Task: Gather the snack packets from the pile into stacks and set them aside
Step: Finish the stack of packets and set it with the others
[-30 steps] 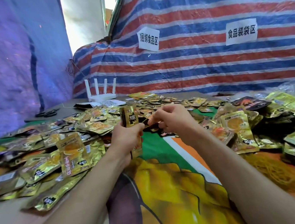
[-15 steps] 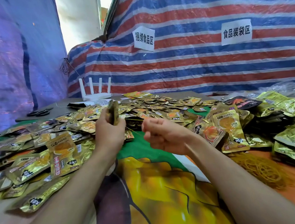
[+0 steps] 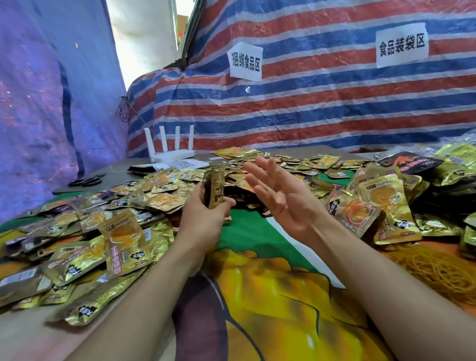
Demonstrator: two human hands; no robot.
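Two bare forearms reach in over a printed cloth (image 3: pixel 275 309) with big yellow and green shapes; off to the right, on the orange part, sits a tangle of yellowish rubber bands (image 3: pixel 437 273); further in, the left hand (image 3: pixel 202 217) has its fingers curled round a small stack of packets (image 3: pixel 215 190), held upright on edge above the cloth, gold foil with dark print, thin side toward the camera; the right hand (image 3: pixel 280 199) is just beside it, not touching, palm turned toward the stack, fingers straight and spread, holding nothing; all around both hands is the pile of snack packets (image 3: pixel 125 243), shiny gold pouches with an orange-yellow picture and red lettering, overlapping every which way on the left, on the right and behind; one black packet (image 3: pixel 409 162) lies among the right-hand lot; past the pile there's a white router (image 3: pixel 171 155) with four antennas and black scissors (image 3: pixel 85 181) to its left; behind it all hangs a red, white and blue striped tarp (image 3: pixel 340 103) with two paper signs (image 3: pixel 245 62)
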